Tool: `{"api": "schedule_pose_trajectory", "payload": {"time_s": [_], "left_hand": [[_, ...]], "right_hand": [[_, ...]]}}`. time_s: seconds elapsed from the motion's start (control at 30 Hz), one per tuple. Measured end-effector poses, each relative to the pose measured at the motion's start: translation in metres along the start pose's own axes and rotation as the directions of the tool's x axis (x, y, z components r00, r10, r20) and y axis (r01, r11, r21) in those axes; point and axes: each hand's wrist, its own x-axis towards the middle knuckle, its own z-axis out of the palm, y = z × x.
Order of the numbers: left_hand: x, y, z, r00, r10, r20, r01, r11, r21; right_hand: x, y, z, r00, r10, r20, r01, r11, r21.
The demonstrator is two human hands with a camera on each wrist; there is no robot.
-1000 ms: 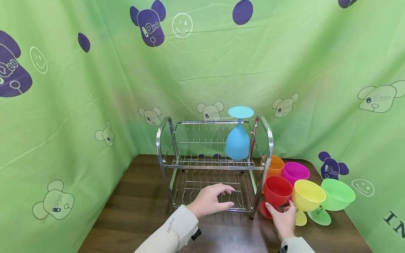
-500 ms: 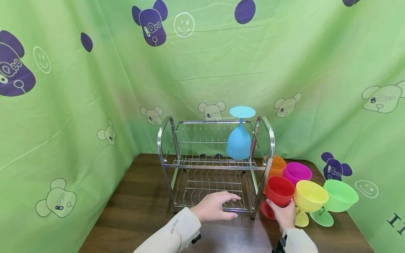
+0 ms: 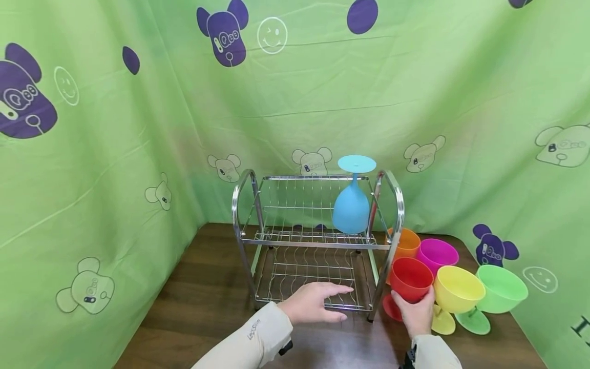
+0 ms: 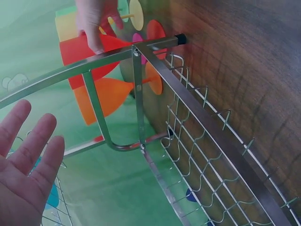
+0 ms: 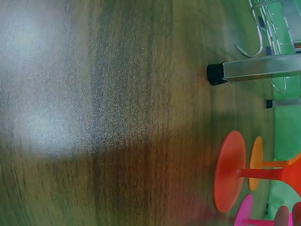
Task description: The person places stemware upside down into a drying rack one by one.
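A red goblet (image 3: 412, 281) stands at the right of the rack in the head view. My right hand (image 3: 416, 312) grips its bowl from the near side, thumb on the left. The goblet's red foot (image 5: 229, 172) shows in the right wrist view; whether it touches the table I cannot tell. My left hand (image 3: 315, 303) hovers in front of the rack's lower tier, fingers extended and holding nothing. An upside-down blue goblet (image 3: 352, 209) rests on the upper tier of the metal dish rack (image 3: 318, 246), at its right end.
Orange (image 3: 407, 242), magenta (image 3: 438, 254), yellow (image 3: 459, 290) and light green (image 3: 501, 288) goblets stand upright close around the red one. The rack's right front leg (image 5: 254, 69) is left of them. Green cloth (image 3: 299, 102) hangs behind and at both sides of the brown wooden table (image 3: 184, 307).
My right hand's fingers and thumb have closed around the red goblet's bowl. My left hand has moved slightly down and right. The head view has shifted slightly.
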Motion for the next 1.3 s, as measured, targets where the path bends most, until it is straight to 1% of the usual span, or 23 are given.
{"api": "schedule_pose_trajectory", "payload": {"time_s": [0.13, 0.17, 0.23, 0.27, 0.37, 0.4, 0.47, 0.5, 0.57, 0.67, 0.73, 0.83, 0.9, 1.0, 1.1, 1.23, 1.3], "left_hand": [[-0.001, -0.001, 0.001, 0.999, -0.027, 0.016, 0.029, 0.995, -0.1], [-0.001, -0.001, 0.001, 0.999, -0.035, 0.021, 0.038, 0.99, -0.136], [-0.001, -0.001, 0.002, 0.998, -0.056, 0.029, 0.061, 0.973, -0.222], [-0.001, -0.001, 0.002, 0.997, -0.069, 0.037, 0.076, 0.958, -0.278], [0.0, -0.001, 0.002, 0.991, -0.119, 0.067, 0.137, 0.883, -0.448], [0.0, -0.001, 0.002, 0.988, -0.135, 0.072, 0.153, 0.858, -0.489], [0.0, -0.001, 0.001, 0.983, -0.165, 0.079, 0.181, 0.817, -0.547], [0.001, -0.002, 0.001, 0.981, -0.178, 0.078, 0.191, 0.806, -0.56], [0.001, -0.003, 0.001, 0.978, -0.2, 0.067, 0.202, 0.796, -0.571], [0.001, -0.006, 0.002, 0.974, -0.224, 0.041, 0.205, 0.788, -0.581], [0.001, -0.009, 0.001, 0.973, -0.23, 0.018, 0.197, 0.789, -0.581], [0.0, -0.01, -0.001, 0.974, -0.225, -0.013, 0.178, 0.803, -0.568], [-0.001, -0.01, -0.003, 0.976, -0.215, -0.023, 0.165, 0.81, -0.562], [-0.003, -0.01, -0.005, 0.98, -0.198, -0.033, 0.147, 0.819, -0.554], [-0.003, -0.009, -0.006, 0.981, -0.191, -0.039, 0.138, 0.824, -0.55], [-0.002, -0.009, -0.006, 0.981, -0.189, -0.043, 0.135, 0.828, -0.545], [-0.001, -0.008, -0.005, 0.984, -0.175, -0.037, 0.128, 0.834, -0.537]], "right_hand": [[-0.001, 0.001, -0.001, 1.0, -0.012, -0.003, 0.012, 1.0, 0.007], [-0.001, 0.001, -0.002, 1.0, -0.015, -0.005, 0.015, 1.0, 0.01], [-0.002, 0.0, -0.003, 1.0, -0.014, -0.007, 0.014, 1.0, 0.01], [-0.002, 0.0, -0.004, 1.0, -0.012, -0.005, 0.012, 1.0, 0.005], [-0.001, 0.001, -0.007, 1.0, 0.001, 0.001, -0.001, 1.0, -0.011], [-0.001, 0.001, -0.007, 1.0, 0.007, 0.002, -0.006, 1.0, -0.021], [-0.001, 0.0, -0.008, 1.0, 0.009, 0.003, -0.009, 0.999, -0.031], [-0.001, 0.0, -0.009, 1.0, 0.009, 0.002, -0.009, 0.999, -0.036], [-0.003, -0.002, -0.009, 1.0, 0.005, 0.001, -0.005, 0.999, -0.038], [-0.006, -0.005, -0.008, 1.0, -0.003, 0.004, 0.003, 0.999, -0.038], [-0.008, -0.007, -0.007, 1.0, -0.012, 0.009, 0.012, 0.999, -0.029], [-0.013, -0.01, -0.006, 1.0, -0.024, 0.019, 0.024, 1.0, -0.017], [-0.018, -0.012, -0.008, 0.999, -0.027, 0.031, 0.027, 1.0, -0.009], [-0.023, -0.013, -0.013, 0.998, -0.039, 0.052, 0.039, 0.999, 0.006], [-0.027, -0.014, -0.02, 0.995, -0.073, 0.075, 0.072, 0.997, 0.007], [-0.03, -0.017, -0.031, 0.988, -0.103, 0.111, 0.108, 0.993, -0.04], [-0.032, -0.018, -0.039, 0.985, -0.107, 0.138, 0.117, 0.991, -0.065]]}}
